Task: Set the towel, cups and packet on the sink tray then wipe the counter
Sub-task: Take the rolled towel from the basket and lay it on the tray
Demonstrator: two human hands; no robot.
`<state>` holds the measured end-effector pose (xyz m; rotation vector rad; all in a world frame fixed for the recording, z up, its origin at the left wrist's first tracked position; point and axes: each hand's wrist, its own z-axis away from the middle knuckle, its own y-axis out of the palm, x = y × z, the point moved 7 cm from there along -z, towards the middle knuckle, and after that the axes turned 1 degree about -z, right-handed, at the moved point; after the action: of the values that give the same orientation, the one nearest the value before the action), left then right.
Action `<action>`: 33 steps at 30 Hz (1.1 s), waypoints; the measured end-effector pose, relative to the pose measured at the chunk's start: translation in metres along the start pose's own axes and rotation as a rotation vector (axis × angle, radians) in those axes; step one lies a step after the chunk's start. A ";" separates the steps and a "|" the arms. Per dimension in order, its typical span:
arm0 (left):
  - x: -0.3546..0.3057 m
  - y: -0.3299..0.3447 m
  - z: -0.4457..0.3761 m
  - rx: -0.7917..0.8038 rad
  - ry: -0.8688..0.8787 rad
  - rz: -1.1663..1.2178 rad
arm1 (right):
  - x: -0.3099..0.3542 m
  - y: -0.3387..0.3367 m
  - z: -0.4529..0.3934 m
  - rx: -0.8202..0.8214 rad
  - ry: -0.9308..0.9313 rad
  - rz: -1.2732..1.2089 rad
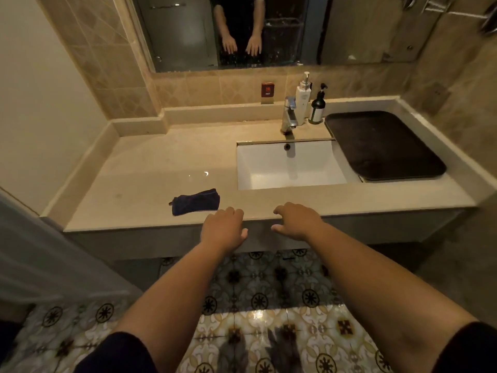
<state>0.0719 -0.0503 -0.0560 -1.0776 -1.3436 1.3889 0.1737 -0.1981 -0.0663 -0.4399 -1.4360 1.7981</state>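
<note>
Our left hand (223, 229) and right hand (297, 221) hang side by side at the front edge of the counter (150, 168), palms down, fingers loosely curled and parted, holding nothing. The fingertips of both sit right at the counter's lip; we cannot tell whether they touch the stone or hover just above it. A narrow gap separates the two hands.

Just beyond and to the outer side of our left hand lies the dark blue towel (195, 201), folded into a short roll, flat on the counter and near our knuckles but apart from them. Straight ahead of our right hand, past a strip of bare counter, the white sink basin (269, 168) is sunk into the top. Behind it stands the chrome faucet (289, 114), and just beside that a white pump bottle (303, 96) and a dark pump bottle (317, 107), close together against the back ledge.

Farther out, beyond our right hand and past the basin, the dark tray (384, 146) lies flat on the counter, its near corner overlapping the basin's edge, with nothing on it. A small red sign (267, 90) leans on the tiled wall behind. The mirror (349, 30) above reflects both our hands. Below our forearms spreads the patterned floor tile (269, 292).
</note>
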 end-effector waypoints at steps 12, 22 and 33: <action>-0.170 0.031 0.037 0.070 0.679 -0.018 | -0.079 0.089 0.226 -0.115 0.629 -0.156; -0.417 0.022 0.254 0.075 1.282 -0.062 | -0.083 0.172 0.559 -0.192 1.209 -0.296; -0.573 0.029 0.574 0.077 1.586 0.057 | -0.006 0.275 0.876 -0.284 1.499 -0.321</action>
<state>-0.3633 -0.7360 -0.0653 -1.5660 -0.0691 0.2524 -0.5188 -0.8004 -0.0593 -1.2491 -0.5588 0.5652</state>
